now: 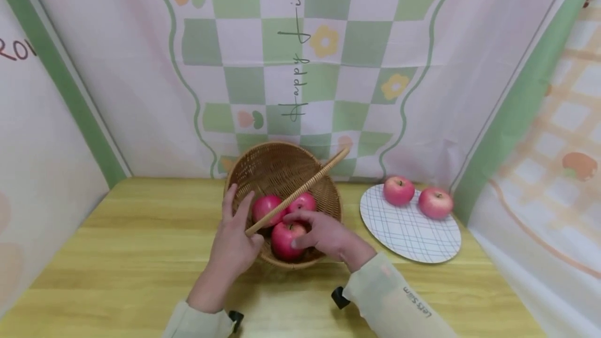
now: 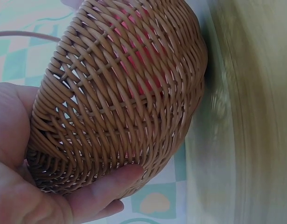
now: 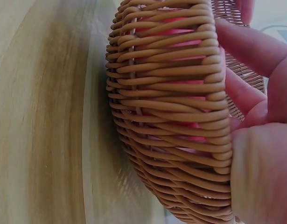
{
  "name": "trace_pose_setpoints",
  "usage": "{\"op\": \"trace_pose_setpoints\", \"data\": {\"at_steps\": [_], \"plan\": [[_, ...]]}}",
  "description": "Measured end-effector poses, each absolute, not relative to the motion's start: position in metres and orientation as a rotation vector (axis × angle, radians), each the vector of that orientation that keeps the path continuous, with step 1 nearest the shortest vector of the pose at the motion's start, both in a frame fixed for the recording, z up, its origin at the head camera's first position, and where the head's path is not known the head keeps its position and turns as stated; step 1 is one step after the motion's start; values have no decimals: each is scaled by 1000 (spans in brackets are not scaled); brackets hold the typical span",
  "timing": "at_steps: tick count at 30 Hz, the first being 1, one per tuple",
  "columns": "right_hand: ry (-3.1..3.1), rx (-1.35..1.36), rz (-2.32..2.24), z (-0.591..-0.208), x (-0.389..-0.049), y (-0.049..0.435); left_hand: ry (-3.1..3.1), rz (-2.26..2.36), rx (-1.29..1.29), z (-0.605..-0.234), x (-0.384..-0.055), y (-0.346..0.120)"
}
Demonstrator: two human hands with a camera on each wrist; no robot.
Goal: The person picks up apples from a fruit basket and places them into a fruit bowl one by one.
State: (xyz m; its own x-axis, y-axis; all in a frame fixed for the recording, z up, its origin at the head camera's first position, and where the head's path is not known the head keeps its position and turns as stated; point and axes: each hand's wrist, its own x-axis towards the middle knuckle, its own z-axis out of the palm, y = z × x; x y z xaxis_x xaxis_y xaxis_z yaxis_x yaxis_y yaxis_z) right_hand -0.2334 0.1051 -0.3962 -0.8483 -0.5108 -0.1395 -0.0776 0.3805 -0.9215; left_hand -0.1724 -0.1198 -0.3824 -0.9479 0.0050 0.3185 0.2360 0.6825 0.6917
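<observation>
A brown wicker basket (image 1: 277,163) with a thin arched handle (image 1: 324,171) stands on the table, three red apples inside. My left hand (image 1: 235,244) holds the basket's left side; in the left wrist view its fingers (image 2: 106,189) lie along the outer weave (image 2: 101,107). The right hand (image 1: 328,236) reaches over the near rim and grips the front apple (image 1: 284,241) between thumb and fingers. Behind that one are a left apple (image 1: 265,208) and a right apple (image 1: 304,202), partly hidden by the handle. In the right wrist view, the basket wall (image 3: 176,102) hides most of the gripped apple.
To the right lies a white plate (image 1: 404,233) with a grid pattern. Two apples sit at its far edge, one apple (image 1: 398,191) left of the other apple (image 1: 435,203). A printed cloth (image 1: 281,46) hangs behind the wooden table (image 1: 117,254).
</observation>
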Motion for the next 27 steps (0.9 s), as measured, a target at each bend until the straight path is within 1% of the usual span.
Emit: {"op": "trace_pose_setpoints", "data": {"at_steps": [10,17,27], "plan": [[2278,-546,-1418,-395,-234,103,-2580,-1129,-211,-386,-175,-123],[2231,-602,-1470,-396,-234,102,-2559,-1144,-227,-385,-175,-125],[2304,-608,-1317,-392,-229,96,-2545,-1143,-233,-387,-177,-126]]}}
